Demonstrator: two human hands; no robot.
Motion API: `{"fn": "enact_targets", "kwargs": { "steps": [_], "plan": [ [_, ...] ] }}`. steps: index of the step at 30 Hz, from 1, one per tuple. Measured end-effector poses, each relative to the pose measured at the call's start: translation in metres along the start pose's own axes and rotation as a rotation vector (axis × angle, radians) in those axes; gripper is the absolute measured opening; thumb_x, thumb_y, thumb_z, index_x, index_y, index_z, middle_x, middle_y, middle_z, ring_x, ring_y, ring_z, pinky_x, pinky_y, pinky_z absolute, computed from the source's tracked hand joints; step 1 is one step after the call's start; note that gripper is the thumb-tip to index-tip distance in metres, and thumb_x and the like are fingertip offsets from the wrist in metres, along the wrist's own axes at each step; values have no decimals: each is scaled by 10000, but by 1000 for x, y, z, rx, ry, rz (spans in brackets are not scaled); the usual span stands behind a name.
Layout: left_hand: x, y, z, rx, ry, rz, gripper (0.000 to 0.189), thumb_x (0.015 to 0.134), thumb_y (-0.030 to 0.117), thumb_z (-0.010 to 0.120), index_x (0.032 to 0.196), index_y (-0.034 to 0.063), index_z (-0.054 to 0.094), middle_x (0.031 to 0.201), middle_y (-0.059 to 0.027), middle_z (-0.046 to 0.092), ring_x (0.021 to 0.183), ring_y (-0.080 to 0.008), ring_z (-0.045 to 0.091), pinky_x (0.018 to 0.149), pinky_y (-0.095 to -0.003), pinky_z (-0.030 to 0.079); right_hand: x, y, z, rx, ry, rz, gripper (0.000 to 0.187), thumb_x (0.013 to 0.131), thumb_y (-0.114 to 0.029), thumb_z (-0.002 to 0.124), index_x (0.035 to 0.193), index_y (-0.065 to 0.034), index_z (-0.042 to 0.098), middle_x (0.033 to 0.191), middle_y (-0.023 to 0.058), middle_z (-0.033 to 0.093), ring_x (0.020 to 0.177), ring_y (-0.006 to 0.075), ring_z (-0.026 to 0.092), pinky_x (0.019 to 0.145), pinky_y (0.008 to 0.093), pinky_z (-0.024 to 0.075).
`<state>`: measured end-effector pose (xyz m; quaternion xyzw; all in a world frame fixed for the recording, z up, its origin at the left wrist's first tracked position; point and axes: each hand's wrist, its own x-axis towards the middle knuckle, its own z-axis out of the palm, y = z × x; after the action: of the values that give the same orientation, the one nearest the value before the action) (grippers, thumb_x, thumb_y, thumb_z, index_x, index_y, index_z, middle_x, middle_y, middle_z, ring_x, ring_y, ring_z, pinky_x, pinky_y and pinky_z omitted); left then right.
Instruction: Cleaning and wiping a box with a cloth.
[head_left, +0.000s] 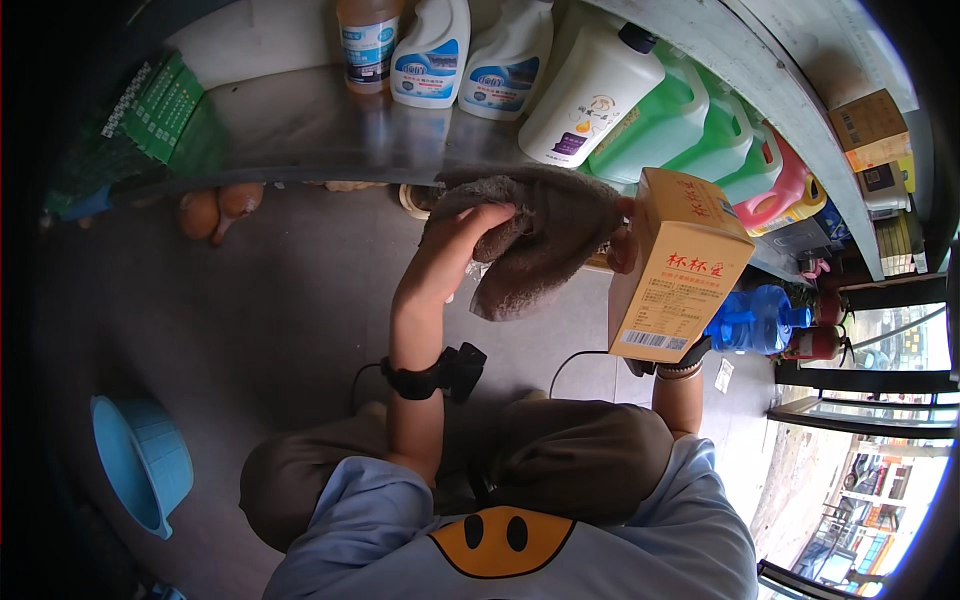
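My left hand grips a grey-brown cloth, its thumb on top and the rest of the hand partly covered by the folds. A tan cardboard box with red and dark writing stands to the right of the cloth, tilted. Fingertips of my right hand show at the box's left side; the box hides the rest of that hand. The cloth's right end reaches these fingertips. Both are held in front of a metal shelf bearing bottles.
On the shelf stand white spray-type bottles, a large white bottle and green jugs. A blue basin is on the floor at left. A blue water bottle and red fire extinguishers stand at right.
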<state>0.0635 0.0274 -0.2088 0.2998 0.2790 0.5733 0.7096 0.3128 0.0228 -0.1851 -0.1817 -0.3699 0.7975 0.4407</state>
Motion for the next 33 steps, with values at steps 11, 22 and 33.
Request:
{"fn": "enact_targets", "kwargs": {
  "steps": [11,22,33],
  "plan": [
    [5,-5,-5,324,46,136,270,675,224,710,671,31,523,642,30,475,604,-37,398,535,-185,319,9,-3,30,95,-45,-17,501,855,-353,375,1248,-49,307,1128,139,456,947,268,459,796,345,396],
    [7,8,-18,352,106,-22,284,759,244,618,936,29,565,820,5,543,717,-52,491,619,-200,425,1,-3,25,97,-15,-58,486,847,-361,380,1228,-63,333,1083,122,479,872,236,451,744,322,382],
    [15,-8,-4,228,-68,315,545,684,10,654,1167,-21,403,1097,-87,505,1004,-137,473,872,-267,363,5,-5,24,89,-14,-82,472,838,-368,386,1209,-76,360,1038,105,502,796,203,443,691,300,369]
  ]
}}
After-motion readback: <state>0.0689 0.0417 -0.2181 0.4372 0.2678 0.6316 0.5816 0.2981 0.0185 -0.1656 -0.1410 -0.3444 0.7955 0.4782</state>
